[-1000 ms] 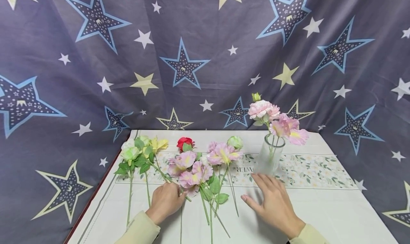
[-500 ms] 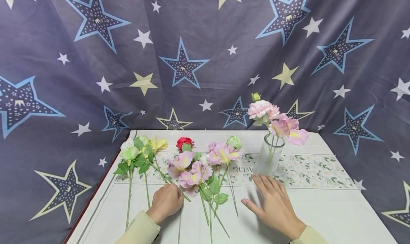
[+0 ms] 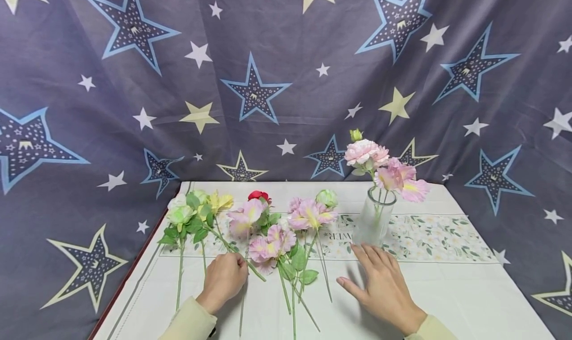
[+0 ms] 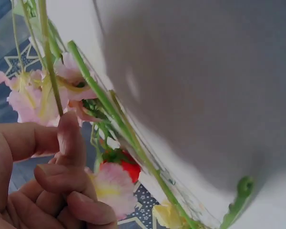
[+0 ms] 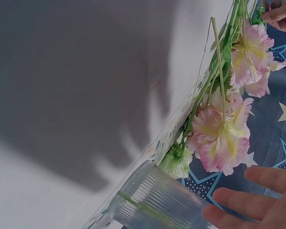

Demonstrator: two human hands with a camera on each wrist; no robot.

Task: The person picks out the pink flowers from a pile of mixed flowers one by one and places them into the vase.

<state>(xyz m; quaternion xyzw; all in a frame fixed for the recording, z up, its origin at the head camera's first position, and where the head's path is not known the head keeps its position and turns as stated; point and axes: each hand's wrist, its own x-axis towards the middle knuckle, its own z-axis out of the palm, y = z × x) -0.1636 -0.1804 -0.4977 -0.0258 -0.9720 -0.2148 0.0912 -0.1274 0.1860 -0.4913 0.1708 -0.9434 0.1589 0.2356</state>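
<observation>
Over the white cloth, left hand pinches a flower stem, right hand splayed.

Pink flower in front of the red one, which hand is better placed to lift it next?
Probably the left hand: it pinches the stem of that flower, while the right hand is farther off, by the vase.

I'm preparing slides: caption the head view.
Left hand holds a pink flower by its stem; right hand beside the glass vase.
</observation>
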